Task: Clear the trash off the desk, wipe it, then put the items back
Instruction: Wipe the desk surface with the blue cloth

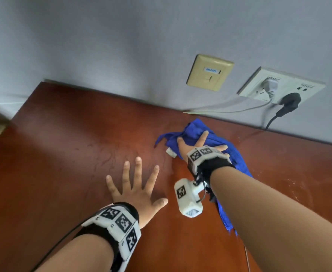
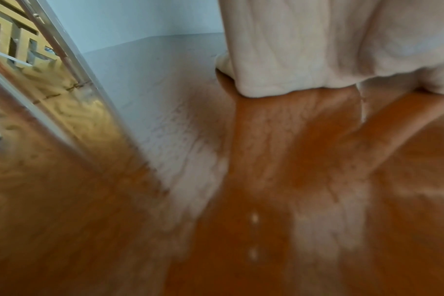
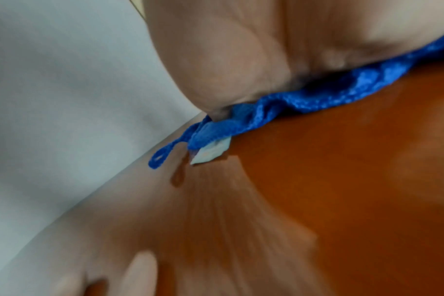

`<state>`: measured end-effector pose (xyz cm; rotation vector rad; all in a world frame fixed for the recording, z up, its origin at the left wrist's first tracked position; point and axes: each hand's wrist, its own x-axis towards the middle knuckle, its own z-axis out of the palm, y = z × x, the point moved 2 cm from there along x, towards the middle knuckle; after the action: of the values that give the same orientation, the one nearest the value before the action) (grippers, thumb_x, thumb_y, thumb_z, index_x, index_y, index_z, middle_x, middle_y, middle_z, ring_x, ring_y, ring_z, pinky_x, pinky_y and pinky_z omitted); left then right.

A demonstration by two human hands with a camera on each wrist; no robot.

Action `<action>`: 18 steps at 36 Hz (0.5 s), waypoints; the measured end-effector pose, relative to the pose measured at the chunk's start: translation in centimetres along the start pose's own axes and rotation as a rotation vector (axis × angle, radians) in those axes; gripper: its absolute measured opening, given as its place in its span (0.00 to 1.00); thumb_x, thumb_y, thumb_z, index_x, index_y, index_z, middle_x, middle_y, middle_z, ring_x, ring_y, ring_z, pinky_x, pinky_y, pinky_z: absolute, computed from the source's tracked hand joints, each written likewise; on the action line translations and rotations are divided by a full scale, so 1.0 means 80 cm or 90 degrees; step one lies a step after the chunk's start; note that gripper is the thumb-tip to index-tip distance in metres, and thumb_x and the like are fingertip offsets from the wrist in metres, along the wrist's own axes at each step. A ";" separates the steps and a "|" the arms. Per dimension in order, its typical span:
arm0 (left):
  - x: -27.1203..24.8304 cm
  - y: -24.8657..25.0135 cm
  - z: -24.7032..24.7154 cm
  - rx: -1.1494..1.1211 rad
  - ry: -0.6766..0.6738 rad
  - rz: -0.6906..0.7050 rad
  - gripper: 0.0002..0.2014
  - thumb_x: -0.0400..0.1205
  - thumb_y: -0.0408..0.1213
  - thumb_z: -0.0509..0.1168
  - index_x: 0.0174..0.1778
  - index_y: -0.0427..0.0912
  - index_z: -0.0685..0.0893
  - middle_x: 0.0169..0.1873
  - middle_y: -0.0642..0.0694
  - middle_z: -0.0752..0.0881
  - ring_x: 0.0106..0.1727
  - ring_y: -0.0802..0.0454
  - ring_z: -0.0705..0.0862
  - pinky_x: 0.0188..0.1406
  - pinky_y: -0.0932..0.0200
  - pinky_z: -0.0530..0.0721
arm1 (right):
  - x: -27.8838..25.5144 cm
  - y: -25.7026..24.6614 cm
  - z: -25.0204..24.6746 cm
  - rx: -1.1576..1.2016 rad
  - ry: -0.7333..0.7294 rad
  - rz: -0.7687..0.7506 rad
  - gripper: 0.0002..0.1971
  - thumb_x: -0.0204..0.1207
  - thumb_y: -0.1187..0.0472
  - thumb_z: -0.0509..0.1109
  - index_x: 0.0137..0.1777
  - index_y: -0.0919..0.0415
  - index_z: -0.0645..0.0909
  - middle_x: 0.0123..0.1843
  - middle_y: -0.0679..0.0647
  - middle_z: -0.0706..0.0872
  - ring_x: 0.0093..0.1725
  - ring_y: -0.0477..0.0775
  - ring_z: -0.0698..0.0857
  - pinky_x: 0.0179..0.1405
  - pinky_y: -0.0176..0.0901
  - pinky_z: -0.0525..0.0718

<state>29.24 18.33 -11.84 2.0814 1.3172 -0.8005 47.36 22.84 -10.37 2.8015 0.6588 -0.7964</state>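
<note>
A blue cloth (image 1: 194, 134) lies crumpled on the reddish-brown desk (image 1: 72, 146), near the wall. My right hand (image 1: 198, 143) presses flat on it with spread fingers; the cloth trails back under my forearm. The right wrist view shows my palm (image 3: 241, 60) on the blue cloth (image 3: 342, 88), whose white label (image 3: 210, 152) and loop stick out. My left hand (image 1: 135, 185) lies flat on the bare desk with fingers spread, to the left of the cloth, holding nothing. Wet streaks shine on the desk around both hands.
On the wall behind the desk sit a beige socket plate (image 1: 210, 72) and a white power outlet (image 1: 279, 85) with a white and a black plug; their cables hang to the desk's back edge. The desk's left edge (image 1: 14, 118) drops off.
</note>
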 end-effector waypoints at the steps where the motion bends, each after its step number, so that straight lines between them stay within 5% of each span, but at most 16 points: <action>1: 0.000 0.000 0.000 0.001 -0.002 0.000 0.38 0.79 0.72 0.39 0.65 0.64 0.15 0.69 0.45 0.11 0.74 0.38 0.16 0.69 0.22 0.29 | 0.004 -0.004 -0.007 -0.004 -0.001 0.007 0.49 0.68 0.20 0.46 0.80 0.43 0.27 0.81 0.73 0.32 0.78 0.82 0.40 0.72 0.80 0.46; 5: 0.001 0.000 -0.001 0.004 -0.011 -0.001 0.39 0.79 0.72 0.40 0.64 0.64 0.14 0.68 0.45 0.10 0.73 0.38 0.15 0.69 0.21 0.29 | 0.030 -0.018 -0.014 -0.022 -0.027 -0.003 0.54 0.64 0.20 0.48 0.80 0.47 0.26 0.83 0.73 0.43 0.80 0.79 0.41 0.77 0.75 0.44; 8: -0.001 0.000 -0.002 0.001 -0.019 0.003 0.39 0.79 0.71 0.40 0.65 0.64 0.14 0.67 0.45 0.10 0.73 0.37 0.15 0.69 0.21 0.29 | 0.043 -0.011 -0.026 -0.029 -0.059 -0.070 0.61 0.54 0.20 0.52 0.82 0.50 0.32 0.83 0.66 0.56 0.80 0.75 0.54 0.77 0.68 0.53; 11: -0.001 0.001 -0.003 -0.004 -0.018 0.005 0.38 0.80 0.71 0.40 0.65 0.64 0.14 0.68 0.45 0.10 0.73 0.38 0.15 0.69 0.21 0.30 | 0.025 0.020 -0.069 -0.125 -0.058 -0.231 0.36 0.77 0.39 0.57 0.82 0.54 0.55 0.80 0.63 0.66 0.77 0.65 0.68 0.74 0.53 0.63; 13: -0.002 0.001 -0.003 -0.006 -0.016 0.008 0.38 0.80 0.71 0.40 0.65 0.64 0.14 0.68 0.45 0.11 0.73 0.38 0.16 0.69 0.21 0.30 | 0.022 0.047 -0.096 -0.225 -0.014 -0.355 0.30 0.82 0.47 0.58 0.82 0.52 0.58 0.79 0.60 0.69 0.75 0.61 0.71 0.73 0.47 0.67; 15: -0.002 0.001 -0.003 -0.007 -0.018 0.010 0.38 0.80 0.70 0.40 0.65 0.64 0.15 0.68 0.45 0.10 0.73 0.38 0.15 0.69 0.21 0.29 | 0.022 0.074 -0.111 -0.333 0.017 -0.501 0.34 0.81 0.47 0.61 0.83 0.45 0.49 0.83 0.54 0.61 0.78 0.56 0.66 0.76 0.48 0.65; 18: -0.002 0.001 -0.004 -0.007 -0.025 0.012 0.38 0.80 0.71 0.40 0.66 0.64 0.15 0.68 0.45 0.10 0.73 0.38 0.15 0.69 0.21 0.29 | 0.028 0.111 -0.108 -0.547 0.015 -0.677 0.42 0.78 0.39 0.61 0.79 0.35 0.31 0.84 0.42 0.34 0.83 0.46 0.45 0.82 0.49 0.52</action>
<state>29.36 18.45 -11.50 2.0567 1.2773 -0.8199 57.08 18.05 -4.02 1.5647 1.9563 -0.3901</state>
